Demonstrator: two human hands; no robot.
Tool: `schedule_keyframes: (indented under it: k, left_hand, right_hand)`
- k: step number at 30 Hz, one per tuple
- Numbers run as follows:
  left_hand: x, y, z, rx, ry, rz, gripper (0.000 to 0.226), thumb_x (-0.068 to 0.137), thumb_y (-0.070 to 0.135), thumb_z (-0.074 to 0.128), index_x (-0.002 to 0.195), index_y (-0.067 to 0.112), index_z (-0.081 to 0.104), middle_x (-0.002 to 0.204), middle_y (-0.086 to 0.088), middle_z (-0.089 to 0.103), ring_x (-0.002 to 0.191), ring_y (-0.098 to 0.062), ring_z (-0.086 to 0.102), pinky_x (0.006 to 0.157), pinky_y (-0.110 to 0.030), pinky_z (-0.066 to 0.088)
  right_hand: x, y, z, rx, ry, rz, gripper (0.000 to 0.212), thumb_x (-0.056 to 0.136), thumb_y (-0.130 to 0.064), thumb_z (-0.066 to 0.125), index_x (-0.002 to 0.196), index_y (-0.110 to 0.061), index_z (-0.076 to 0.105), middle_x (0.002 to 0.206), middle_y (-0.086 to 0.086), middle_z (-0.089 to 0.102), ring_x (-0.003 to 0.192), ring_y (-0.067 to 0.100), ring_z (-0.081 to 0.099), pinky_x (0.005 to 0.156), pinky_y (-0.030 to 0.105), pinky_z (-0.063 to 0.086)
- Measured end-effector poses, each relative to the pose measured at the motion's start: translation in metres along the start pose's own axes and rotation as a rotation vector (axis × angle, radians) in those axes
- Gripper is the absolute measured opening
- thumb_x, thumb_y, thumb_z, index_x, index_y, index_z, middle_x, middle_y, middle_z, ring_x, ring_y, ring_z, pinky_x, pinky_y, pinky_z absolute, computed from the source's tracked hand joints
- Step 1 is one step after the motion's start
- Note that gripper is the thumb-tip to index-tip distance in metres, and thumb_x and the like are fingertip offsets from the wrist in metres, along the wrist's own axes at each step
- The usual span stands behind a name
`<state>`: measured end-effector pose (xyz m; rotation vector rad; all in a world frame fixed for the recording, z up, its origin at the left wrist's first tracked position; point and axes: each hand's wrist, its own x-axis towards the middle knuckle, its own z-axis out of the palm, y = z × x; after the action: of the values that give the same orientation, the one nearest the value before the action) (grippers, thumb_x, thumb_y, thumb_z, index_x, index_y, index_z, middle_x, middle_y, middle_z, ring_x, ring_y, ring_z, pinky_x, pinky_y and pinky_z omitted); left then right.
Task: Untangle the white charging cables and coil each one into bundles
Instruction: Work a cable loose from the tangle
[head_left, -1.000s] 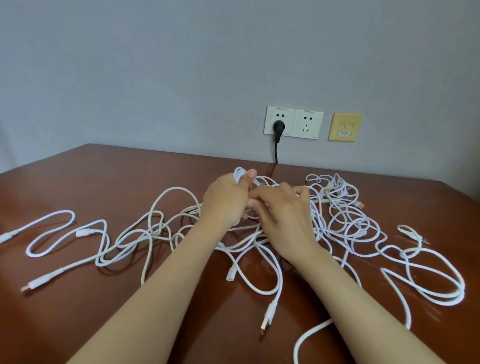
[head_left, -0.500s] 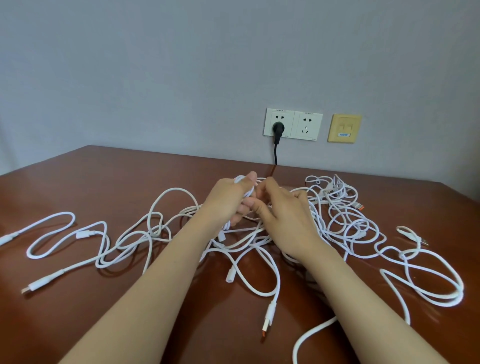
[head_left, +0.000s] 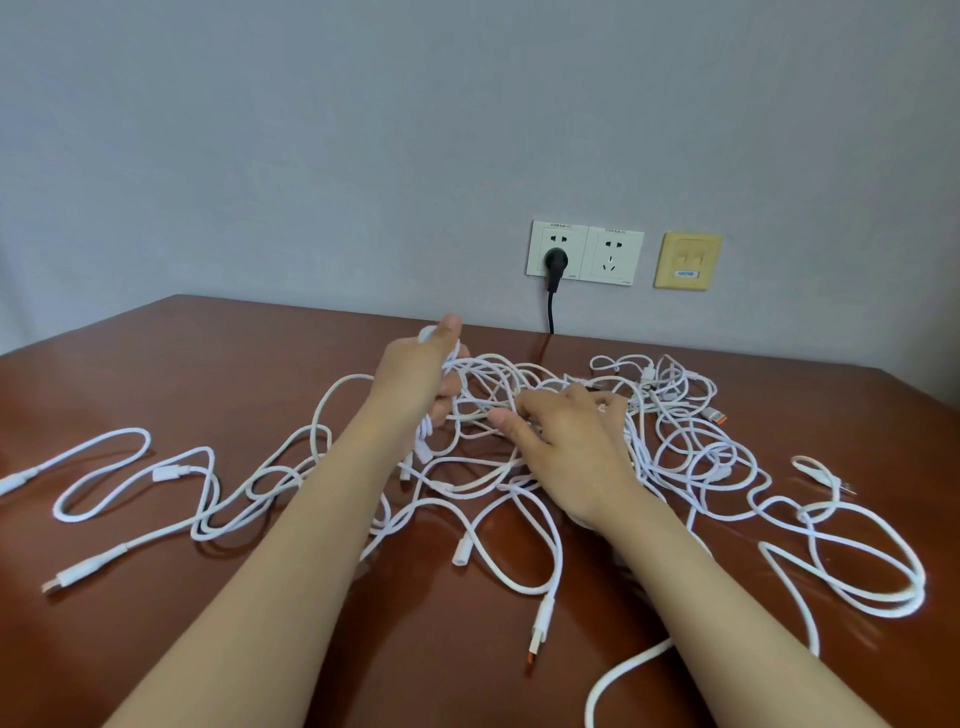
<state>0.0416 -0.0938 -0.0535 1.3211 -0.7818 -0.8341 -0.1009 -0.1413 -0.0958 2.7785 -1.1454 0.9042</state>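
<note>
On the table (head_left: 208, 364), left hand (head_left: 415, 379) gripping white cables (head_left: 543, 616), right hand (head_left: 576, 447) hooking them

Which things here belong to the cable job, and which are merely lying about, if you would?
Job:
tangled white charging cables
left hand
right hand

Lying about:
black plug in white wall socket
yellow wall plate
</note>
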Motion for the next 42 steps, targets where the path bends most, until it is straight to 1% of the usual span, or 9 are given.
schedule_keyframes:
  k: [9,13,15,20,24,28,33,37,42]
  left_hand:
    - [-0.004,-0.010,0.008,0.420,0.051,0.212,0.055,0.094,0.054,0.036,0.059,0.014,0.050,0.042,0.002,0.043,0.040,-0.013,0.038,0.048,-0.027,0.028]
    - [-0.014,-0.011,0.022,0.656,-0.067,0.282,0.056,0.091,0.059,0.030,0.054,0.019,0.040,0.055,-0.001,0.046,0.059,-0.020,0.047,0.064,-0.031,0.037]
    - [-0.017,-0.013,0.027,0.726,-0.153,0.315,0.053,0.091,0.056,0.035,0.059,0.016,0.043,0.051,0.003,0.044,0.054,-0.014,0.043,0.059,-0.028,0.037]
    - [-0.012,-0.015,0.022,0.387,-0.274,0.170,0.036,0.092,0.037,0.055,0.067,0.013,0.050,0.031,0.010,0.032,0.028,-0.006,0.025,0.033,-0.016,0.023]
    - [-0.008,-0.016,0.023,0.348,-0.144,0.223,0.037,0.093,0.037,0.054,0.067,0.011,0.052,0.030,0.008,0.036,0.027,-0.006,0.028,0.037,-0.018,0.026]
    - [0.000,-0.017,0.017,0.277,0.039,0.292,0.038,0.093,0.036,0.053,0.064,0.011,0.054,0.034,0.008,0.039,0.034,-0.011,0.033,0.046,-0.026,0.026]
    - [0.000,-0.008,0.011,0.051,0.137,0.270,0.032,0.097,0.034,0.047,0.079,0.008,0.056,0.027,0.007,0.033,0.024,-0.004,0.027,0.033,-0.014,0.025]
    - [-0.001,-0.003,0.006,-0.034,0.169,0.260,0.034,0.098,0.036,0.043,0.086,0.007,0.057,0.028,0.008,0.030,0.025,-0.005,0.026,0.032,-0.012,0.023]
    - [-0.004,-0.005,0.008,0.029,0.156,0.295,0.037,0.098,0.036,0.042,0.070,0.014,0.051,0.028,0.008,0.032,0.025,-0.004,0.028,0.032,-0.013,0.025]
  right_hand:
    - [0.004,-0.007,0.000,0.204,0.222,0.043,0.035,0.092,-0.047,0.024,0.071,-0.029,0.047,0.060,-0.010,0.050,0.076,0.014,0.054,0.086,0.033,0.024]
    - [0.005,-0.007,-0.001,0.286,0.254,0.121,0.037,0.090,-0.049,0.024,0.062,-0.033,0.043,0.059,-0.006,0.056,0.070,0.016,0.056,0.082,0.041,0.036]
    - [0.005,-0.005,-0.003,0.332,0.236,0.167,0.038,0.091,-0.048,0.025,0.067,-0.032,0.050,0.057,-0.009,0.053,0.067,0.014,0.055,0.081,0.044,0.039]
    - [0.007,0.000,-0.002,0.360,0.212,0.226,0.039,0.097,-0.030,0.039,0.059,-0.031,0.044,0.051,-0.011,0.049,0.060,0.007,0.049,0.084,0.045,0.039]
    - [0.007,0.000,-0.003,0.397,0.139,0.173,0.029,0.097,-0.034,0.042,0.071,-0.025,0.053,0.061,-0.004,0.058,0.067,0.015,0.055,0.084,0.045,0.041]
    - [0.004,-0.003,-0.002,0.166,-0.031,0.098,0.018,0.095,-0.032,0.044,0.083,-0.021,0.052,0.072,-0.003,0.059,0.077,0.019,0.056,0.086,0.040,0.035]
    - [0.004,-0.003,-0.002,0.212,-0.074,0.147,0.018,0.095,-0.033,0.045,0.085,-0.022,0.055,0.081,-0.001,0.063,0.079,0.016,0.056,0.083,0.038,0.033]
    - [0.004,-0.003,-0.001,0.169,-0.087,0.146,0.027,0.096,-0.036,0.042,0.071,-0.025,0.044,0.068,-0.003,0.054,0.071,0.015,0.051,0.076,0.035,0.029]
    - [0.003,-0.006,-0.002,0.166,-0.079,0.139,0.043,0.096,-0.050,0.033,0.062,-0.023,0.035,0.057,-0.004,0.045,0.068,0.015,0.048,0.081,0.038,0.027]
